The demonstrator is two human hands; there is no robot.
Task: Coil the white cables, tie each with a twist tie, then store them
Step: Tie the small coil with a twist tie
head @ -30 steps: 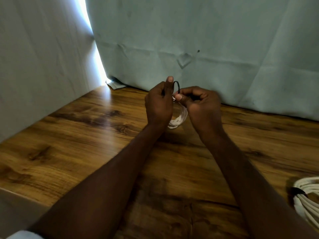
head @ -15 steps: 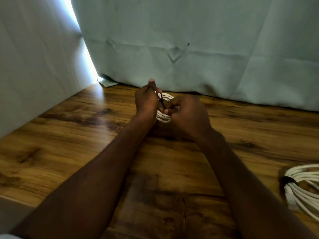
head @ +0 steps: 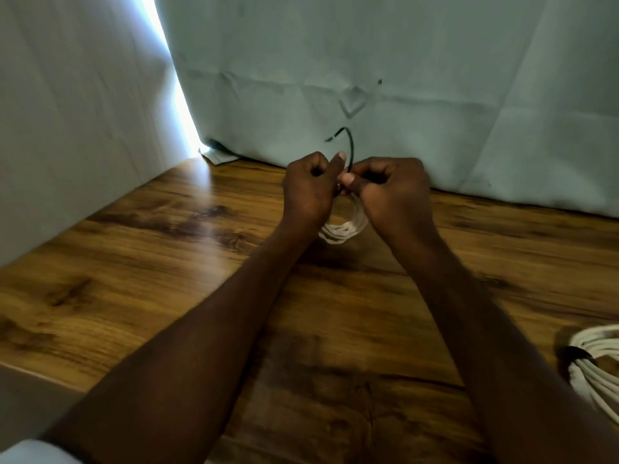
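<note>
Looking down at the counter (head: 167, 262), I see both hands raised at the far middle, close to the curtain (head: 402, 61), with a small coil (head: 340, 231) hanging between them above the wood. The left hand (head: 310, 192) has its fingers curled in at the coil's top, thumb up; exactly what it pinches is hidden. The right hand (head: 388, 192) pinches the black tie (head: 350, 147), whose free end arcs up and over to the left.

My worry is that the long loose end springs back before it is twisted shut, or that the loops slacken and fan out if either pinch eases. A second coil (head: 599, 363), already banded, lies at the near right edge.

Half a second ago the coil was held higher between the hands and the tie lay against it; now the coil hangs lower and the tie stands clear above the fingers (head: 348, 178).
</note>
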